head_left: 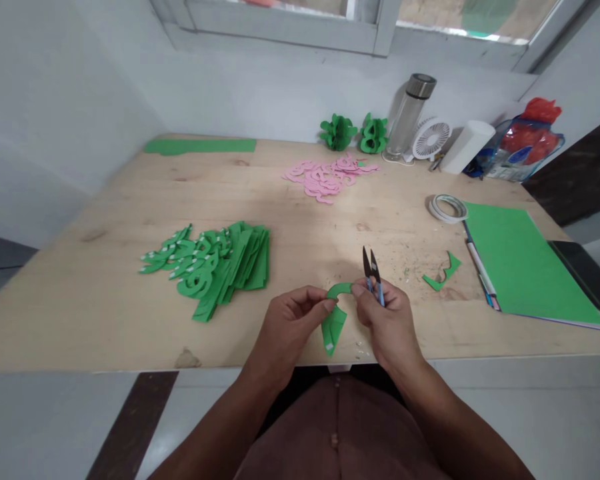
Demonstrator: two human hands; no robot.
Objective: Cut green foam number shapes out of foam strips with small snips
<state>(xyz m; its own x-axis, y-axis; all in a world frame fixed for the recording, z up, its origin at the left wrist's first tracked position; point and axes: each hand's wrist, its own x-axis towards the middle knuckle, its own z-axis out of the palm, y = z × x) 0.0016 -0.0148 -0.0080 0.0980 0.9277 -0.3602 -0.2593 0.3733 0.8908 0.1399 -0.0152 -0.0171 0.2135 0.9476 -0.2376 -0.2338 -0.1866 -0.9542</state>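
While my left hand [291,325] pinches a green strip [340,289] and my right hand [389,323] grips strip and scissors [376,270], blades toward twelve o'clock, overpulling could, I judge, tear it.

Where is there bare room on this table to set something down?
The tabletop is bare between the long green strip at the back and the green cutout pile, and between the pink cutouts and the scissors in the right hand. It's crowded back right, with the clear bottle and white fan, and far right, around the green sheet.
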